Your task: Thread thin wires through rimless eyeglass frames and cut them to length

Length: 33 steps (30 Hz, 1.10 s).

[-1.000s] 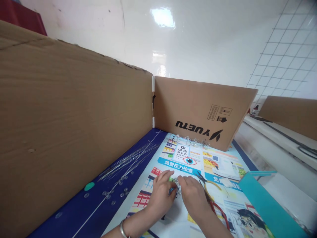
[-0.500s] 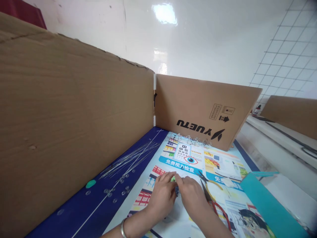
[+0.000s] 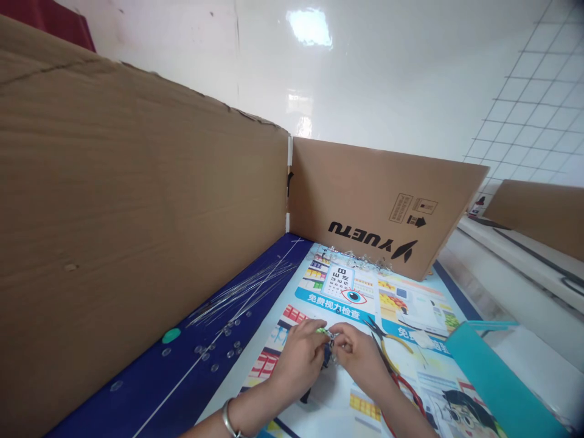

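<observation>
My left hand (image 3: 301, 350) is closed around a small piece with a green part (image 3: 325, 332) and clear, shiny bits. From the other side, my right hand (image 3: 358, 350) pinches the clear end of the same piece. Most of it is covered by my fingers, so its kind cannot be made out. Right of my right hand lie yellow-handled pliers (image 3: 396, 342). A red-handled tool (image 3: 408, 389) lies partly under my right forearm.
Clear thin rods (image 3: 241, 292) and several clear beads (image 3: 214, 367) lie on the blue strip at left, near a green disc (image 3: 171, 336). Cardboard walls (image 3: 387, 201) stand behind and left. More clear pieces (image 3: 356, 259) line the back wall. A teal box (image 3: 497, 371) sits at right.
My hands have parted slightly, and more of the small clear piece shows between them. My right hand has turned and shifted a little right. The whole view has moved slightly.
</observation>
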Each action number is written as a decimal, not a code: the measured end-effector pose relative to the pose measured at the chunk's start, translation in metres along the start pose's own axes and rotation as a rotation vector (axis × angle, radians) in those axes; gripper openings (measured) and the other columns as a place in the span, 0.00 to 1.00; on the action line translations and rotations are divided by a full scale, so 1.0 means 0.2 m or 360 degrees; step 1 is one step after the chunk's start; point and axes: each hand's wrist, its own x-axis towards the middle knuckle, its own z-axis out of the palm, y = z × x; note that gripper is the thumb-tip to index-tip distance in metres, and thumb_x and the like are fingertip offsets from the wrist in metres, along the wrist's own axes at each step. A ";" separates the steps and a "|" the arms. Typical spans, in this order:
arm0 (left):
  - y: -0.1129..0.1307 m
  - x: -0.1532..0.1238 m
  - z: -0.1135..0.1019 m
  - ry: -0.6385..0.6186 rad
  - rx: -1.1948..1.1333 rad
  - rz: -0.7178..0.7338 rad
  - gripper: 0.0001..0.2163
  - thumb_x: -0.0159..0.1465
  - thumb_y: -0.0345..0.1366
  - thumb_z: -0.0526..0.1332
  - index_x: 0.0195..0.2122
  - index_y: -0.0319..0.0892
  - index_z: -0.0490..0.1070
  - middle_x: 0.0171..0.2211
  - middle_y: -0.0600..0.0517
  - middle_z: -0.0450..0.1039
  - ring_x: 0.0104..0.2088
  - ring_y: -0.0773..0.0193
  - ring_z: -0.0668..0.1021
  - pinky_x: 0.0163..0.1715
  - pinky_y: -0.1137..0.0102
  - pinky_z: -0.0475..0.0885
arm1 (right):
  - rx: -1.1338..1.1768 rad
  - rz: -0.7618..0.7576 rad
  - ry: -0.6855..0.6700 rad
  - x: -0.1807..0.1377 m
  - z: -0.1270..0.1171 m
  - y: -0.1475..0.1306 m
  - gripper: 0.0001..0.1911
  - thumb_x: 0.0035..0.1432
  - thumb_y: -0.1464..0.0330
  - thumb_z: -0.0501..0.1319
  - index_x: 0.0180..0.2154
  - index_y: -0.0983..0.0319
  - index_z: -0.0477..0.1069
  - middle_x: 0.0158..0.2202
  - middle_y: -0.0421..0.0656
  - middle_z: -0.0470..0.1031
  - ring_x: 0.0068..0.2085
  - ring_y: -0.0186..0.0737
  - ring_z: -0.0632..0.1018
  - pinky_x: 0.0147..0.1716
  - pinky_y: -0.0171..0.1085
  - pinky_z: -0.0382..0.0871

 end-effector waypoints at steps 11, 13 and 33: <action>-0.01 0.02 -0.01 0.0027 -0.0416 -0.0152 0.11 0.56 0.28 0.55 0.21 0.43 0.74 0.41 0.51 0.74 0.46 0.60 0.72 0.48 0.65 0.65 | 0.0474 0.0028 -0.0039 -0.01 0.03 0.02 0.15 0.49 0.71 0.55 0.42 0.62 0.67 0.25 0.37 0.72 0.22 0.32 0.69 0.22 0.30 0.62; -0.01 0.02 0.00 0.0059 -0.0446 -0.0154 0.11 0.55 0.27 0.56 0.20 0.43 0.74 0.41 0.51 0.74 0.45 0.60 0.73 0.47 0.66 0.66 | 0.0400 -0.0013 -0.0028 -0.02 0.03 0.01 0.15 0.49 0.72 0.54 0.42 0.61 0.67 0.25 0.36 0.72 0.24 0.33 0.70 0.24 0.31 0.63; -0.03 0.03 0.04 0.0212 -0.0491 -0.0328 0.10 0.52 0.24 0.57 0.24 0.42 0.76 0.38 0.50 0.75 0.42 0.61 0.75 0.44 0.67 0.69 | -0.0618 -0.0831 0.0350 -0.08 0.14 0.08 0.14 0.58 0.76 0.48 0.42 0.62 0.69 0.37 0.46 0.75 0.38 0.41 0.75 0.40 0.40 0.68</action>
